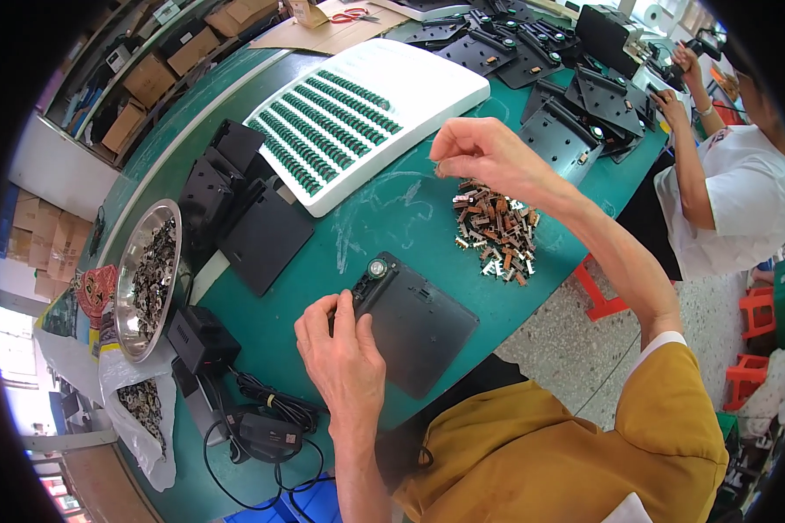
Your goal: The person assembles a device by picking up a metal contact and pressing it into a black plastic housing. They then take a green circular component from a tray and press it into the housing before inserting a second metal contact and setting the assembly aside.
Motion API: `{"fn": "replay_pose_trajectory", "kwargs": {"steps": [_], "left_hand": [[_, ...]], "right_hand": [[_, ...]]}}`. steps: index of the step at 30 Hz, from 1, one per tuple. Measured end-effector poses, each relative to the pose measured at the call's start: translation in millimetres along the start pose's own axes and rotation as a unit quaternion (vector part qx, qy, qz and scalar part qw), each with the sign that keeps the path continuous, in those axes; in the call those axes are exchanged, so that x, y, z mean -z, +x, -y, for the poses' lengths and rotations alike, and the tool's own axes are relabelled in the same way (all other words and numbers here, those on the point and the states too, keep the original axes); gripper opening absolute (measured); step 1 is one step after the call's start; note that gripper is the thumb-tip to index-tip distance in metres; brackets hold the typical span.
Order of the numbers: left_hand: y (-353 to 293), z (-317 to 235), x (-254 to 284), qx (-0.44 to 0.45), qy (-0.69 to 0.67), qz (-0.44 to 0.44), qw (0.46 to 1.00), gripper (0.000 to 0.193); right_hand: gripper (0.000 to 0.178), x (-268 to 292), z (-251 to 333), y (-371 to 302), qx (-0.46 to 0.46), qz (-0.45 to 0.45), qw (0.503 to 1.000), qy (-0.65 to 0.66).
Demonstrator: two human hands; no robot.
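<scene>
A flat black plastic panel [423, 327] lies on the green table in front of me, with a round silver knob-like part at its far corner. My left hand [344, 357] grips the panel's left edge, fingers curled beside the dark tube-shaped part there. My right hand [488, 157] is raised between the white foam tray [449, 83] and a pile of small brown and silver metal parts [501, 231]. Its fingertips are pinched together; a tiny piece seems to show at them, too small to name. Rows of dark green coil-like pieces [327, 131] sit on the foam tray.
Several black panels [266, 231] stack left of the tray; more [576, 113] lie far right. A metal bowl [177, 261] of small parts, a plastic bag [161, 444], a black adapter [202, 340] and cables [270, 410] crowd the left. Another person [724, 174] works at right.
</scene>
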State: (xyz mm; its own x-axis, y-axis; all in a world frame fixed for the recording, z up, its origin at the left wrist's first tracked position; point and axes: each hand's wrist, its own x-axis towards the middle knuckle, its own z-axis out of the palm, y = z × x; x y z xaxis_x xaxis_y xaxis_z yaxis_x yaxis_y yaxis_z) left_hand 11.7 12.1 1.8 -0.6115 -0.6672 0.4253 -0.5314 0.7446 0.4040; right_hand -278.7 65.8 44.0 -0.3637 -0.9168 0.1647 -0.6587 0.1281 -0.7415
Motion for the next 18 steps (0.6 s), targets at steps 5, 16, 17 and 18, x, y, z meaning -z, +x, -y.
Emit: {"fn": "replay_pose_trajectory", "kwargs": {"steps": [5,16,17,18], "left_hand": [[-2.6,3.2,0.3,0.011,0.002,0.019,1.0,0.035],[0.5,-0.7,0.8,0.007,0.003,0.002,1.0,0.034],[0.4,-0.8,0.8,0.01,0.003,0.001,1.0,0.034],[0.5,-1.1,1.1,0.01,0.004,0.003,1.0,0.034]], "right_hand": [[0.019,-5.5,16.0,-16.7,-0.113,0.149,0.919,0.346],[0.019,-22.9,23.2,-27.9,-0.181,0.211,0.842,0.463],[0.019,-23.8,22.6,-27.8,-0.19,0.213,0.833,0.475],[0.019,-25.0,21.0,-27.8,-0.19,0.215,0.832,0.474]]}}
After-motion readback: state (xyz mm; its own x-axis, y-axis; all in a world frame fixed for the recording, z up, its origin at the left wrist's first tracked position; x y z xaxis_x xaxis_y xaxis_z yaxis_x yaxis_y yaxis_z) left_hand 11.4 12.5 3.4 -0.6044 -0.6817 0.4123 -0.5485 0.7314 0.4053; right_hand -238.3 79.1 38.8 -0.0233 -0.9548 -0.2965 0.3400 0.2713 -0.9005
